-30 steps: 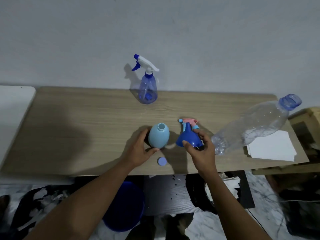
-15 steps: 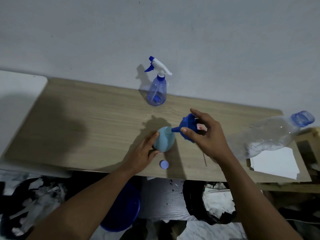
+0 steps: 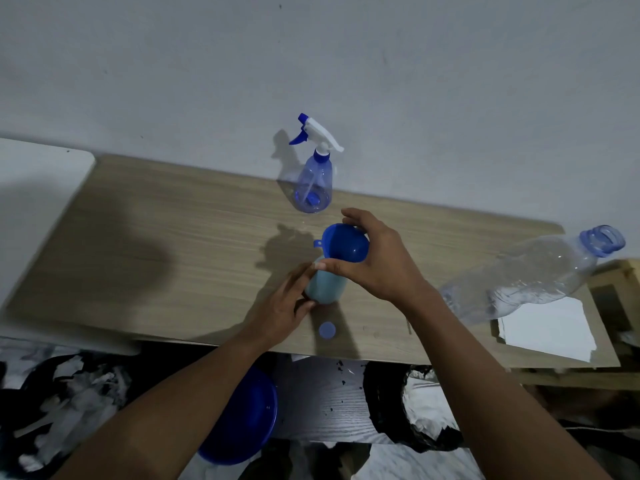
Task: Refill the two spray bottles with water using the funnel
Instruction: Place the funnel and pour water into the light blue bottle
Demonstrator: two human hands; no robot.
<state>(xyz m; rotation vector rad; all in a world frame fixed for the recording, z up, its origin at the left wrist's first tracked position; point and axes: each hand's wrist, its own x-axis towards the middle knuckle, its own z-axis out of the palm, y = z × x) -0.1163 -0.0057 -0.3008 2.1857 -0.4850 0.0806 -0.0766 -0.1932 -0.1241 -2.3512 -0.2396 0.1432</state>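
A small light-blue spray bottle (image 3: 327, 287) without its head stands near the front edge of the wooden table (image 3: 173, 244). My left hand (image 3: 282, 306) holds its left side. A dark blue funnel (image 3: 346, 242) sits upright over the bottle's mouth, its rim gripped between thumb and fingers of my right hand (image 3: 377, 261). A clear blue spray bottle (image 3: 315, 188) with a white and blue trigger head stands at the back by the wall. A large clear water bottle (image 3: 530, 275), open at the neck, stands at the right.
A small blue cap (image 3: 327, 330) lies on the table just in front of the light-blue bottle. White paper (image 3: 550, 327) lies at the table's right end. A blue bucket (image 3: 242, 420) and dark bags sit on the floor below the front edge.
My right hand has lifted the funnel off the table, turned it spout down and brought it over the light-blue bottle's mouth. My left hand stays on the bottle.
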